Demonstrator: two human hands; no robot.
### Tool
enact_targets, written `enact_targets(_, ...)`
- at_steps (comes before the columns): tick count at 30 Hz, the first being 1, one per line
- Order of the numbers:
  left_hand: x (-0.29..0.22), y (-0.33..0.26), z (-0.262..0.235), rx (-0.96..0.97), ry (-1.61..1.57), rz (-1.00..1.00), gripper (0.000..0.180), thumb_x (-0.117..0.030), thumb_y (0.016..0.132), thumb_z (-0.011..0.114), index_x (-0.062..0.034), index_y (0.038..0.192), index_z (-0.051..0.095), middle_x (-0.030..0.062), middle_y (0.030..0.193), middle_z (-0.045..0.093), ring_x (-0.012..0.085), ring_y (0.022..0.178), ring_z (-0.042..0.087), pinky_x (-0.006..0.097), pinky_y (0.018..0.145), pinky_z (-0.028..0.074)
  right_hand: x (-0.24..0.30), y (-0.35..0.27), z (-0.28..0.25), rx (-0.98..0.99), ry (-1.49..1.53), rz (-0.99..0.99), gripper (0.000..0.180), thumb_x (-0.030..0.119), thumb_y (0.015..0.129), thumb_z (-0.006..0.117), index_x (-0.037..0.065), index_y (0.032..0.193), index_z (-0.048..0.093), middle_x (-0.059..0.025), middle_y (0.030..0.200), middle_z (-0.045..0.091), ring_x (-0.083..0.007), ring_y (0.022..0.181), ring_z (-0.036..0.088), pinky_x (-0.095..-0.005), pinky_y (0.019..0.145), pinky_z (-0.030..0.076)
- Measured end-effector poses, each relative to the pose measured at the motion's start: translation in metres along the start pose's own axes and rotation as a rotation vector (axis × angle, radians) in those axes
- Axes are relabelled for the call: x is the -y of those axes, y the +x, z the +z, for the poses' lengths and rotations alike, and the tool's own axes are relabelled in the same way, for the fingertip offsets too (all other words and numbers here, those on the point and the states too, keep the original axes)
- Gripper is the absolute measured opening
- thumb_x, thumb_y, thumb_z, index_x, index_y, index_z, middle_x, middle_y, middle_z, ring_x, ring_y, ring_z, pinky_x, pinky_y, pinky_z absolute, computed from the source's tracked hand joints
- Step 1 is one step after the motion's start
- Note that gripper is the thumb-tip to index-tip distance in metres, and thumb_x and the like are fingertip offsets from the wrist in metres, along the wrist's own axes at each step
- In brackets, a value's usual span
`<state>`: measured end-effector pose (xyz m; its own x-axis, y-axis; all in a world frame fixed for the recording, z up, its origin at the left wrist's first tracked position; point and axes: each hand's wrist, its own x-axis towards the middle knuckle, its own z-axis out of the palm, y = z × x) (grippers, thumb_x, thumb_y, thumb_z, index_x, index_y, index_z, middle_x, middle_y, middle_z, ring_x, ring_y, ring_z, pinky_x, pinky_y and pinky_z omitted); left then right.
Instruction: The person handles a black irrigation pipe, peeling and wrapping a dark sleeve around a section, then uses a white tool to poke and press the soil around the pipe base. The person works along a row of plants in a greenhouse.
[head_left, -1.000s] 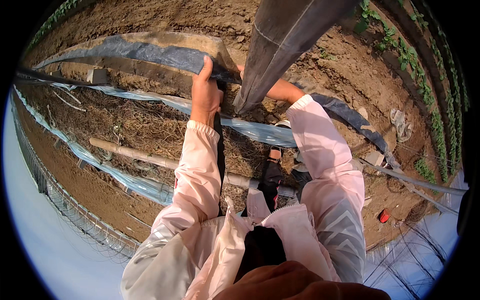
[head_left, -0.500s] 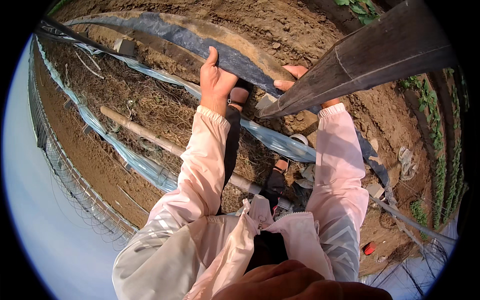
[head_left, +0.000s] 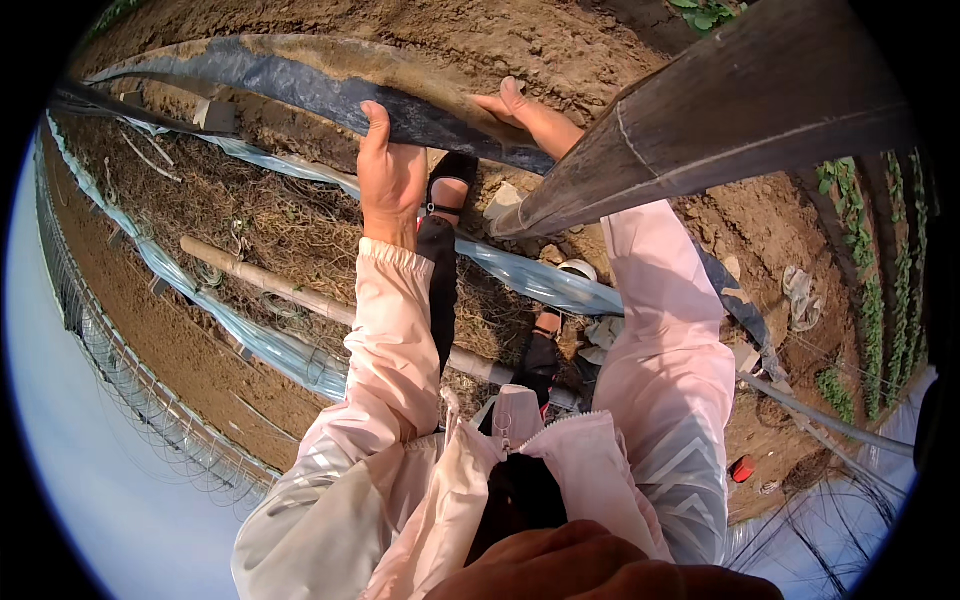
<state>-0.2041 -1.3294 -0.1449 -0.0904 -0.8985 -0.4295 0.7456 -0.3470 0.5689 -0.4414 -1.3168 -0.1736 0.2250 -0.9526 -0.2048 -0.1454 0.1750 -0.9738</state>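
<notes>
Two hands (head_left: 390,190) and two feet (head_left: 450,193) are showing. One dark strip (head_left: 290,82), one thick post (head_left: 690,120), one pale pole (head_left: 275,283) and one red object (head_left: 742,468) are appearing.

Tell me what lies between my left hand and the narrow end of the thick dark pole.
The head view shows a foot in a black strapped shoe, then a pale block, between the left hand and the pole.

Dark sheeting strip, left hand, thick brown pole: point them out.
Dark sheeting strip (head_left: 438,122): head view, on its dark part.
Left hand (head_left: 393,182): head view, its middle, below the thumb.
Thick brown pole (head_left: 725,108): head view, midway along its side.
</notes>
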Motion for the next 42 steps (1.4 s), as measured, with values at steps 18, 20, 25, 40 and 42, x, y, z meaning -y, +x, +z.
enact_targets(18,-0.004,-0.016,0.001,0.036,-0.401,-0.085,0.046,-0.028,0.105,0.054,-0.0009,0.142,0.050,0.0135,0.149,0.050,0.0309,0.140,0.042,0.054,0.122,0.023,-0.055,-0.051,0.046,-0.632,-0.557,-0.251,0.029,0.014,0.062,0.077,0.010,0.090,0.069,-0.0065,0.084,0.072,-0.0282,0.083,0.067,-0.0417,0.098,0.046)
enact_targets(20,0.004,-0.017,0.006,0.044,-0.296,-0.105,0.046,-0.028,0.105,0.053,-0.0017,0.143,0.049,0.0131,0.149,0.050,0.0305,0.141,0.041,0.054,0.122,0.021,-0.043,-0.049,0.027,-0.874,-0.639,-0.113,0.026,0.010,0.062,0.074,0.012,0.088,0.068,-0.0042,0.080,0.070,-0.0276,0.079,0.066,-0.0407,0.088,0.046)
enact_targets(25,0.009,-0.028,0.013,0.227,-0.289,-0.188,0.061,-0.045,0.101,0.056,-0.0033,0.145,0.046,0.0128,0.152,0.047,0.0289,0.142,0.039,0.052,0.122,0.020,-0.056,-0.055,0.045,-0.616,-0.558,-0.276,0.029,0.011,0.060,0.074,0.008,0.088,0.066,-0.0076,0.078,0.066,-0.0290,0.081,0.063,-0.0408,0.085,0.045)
enact_targets(40,0.075,-0.044,0.040,0.283,0.131,-0.307,0.060,-0.023,0.108,0.045,-0.0154,0.161,0.018,0.0182,0.161,0.031,0.0337,0.149,0.031,0.045,0.118,0.039,-0.123,-0.113,0.030,-0.528,-0.673,-0.029,0.066,-0.012,0.067,0.068,0.010,0.129,0.061,-0.0122,0.134,0.063,-0.0297,0.129,0.056,-0.0465,0.118,0.035)
enact_targets(42,0.075,-0.047,0.046,0.318,0.135,-0.303,0.058,-0.023,0.109,0.042,-0.0179,0.161,0.017,0.0173,0.163,0.026,0.0337,0.150,0.027,0.048,0.120,0.036,-0.140,-0.111,0.029,-0.475,-0.633,-0.095,0.057,-0.013,0.067,0.066,0.010,0.119,0.067,-0.0115,0.124,0.069,-0.0303,0.122,0.061,-0.0469,0.116,0.037)
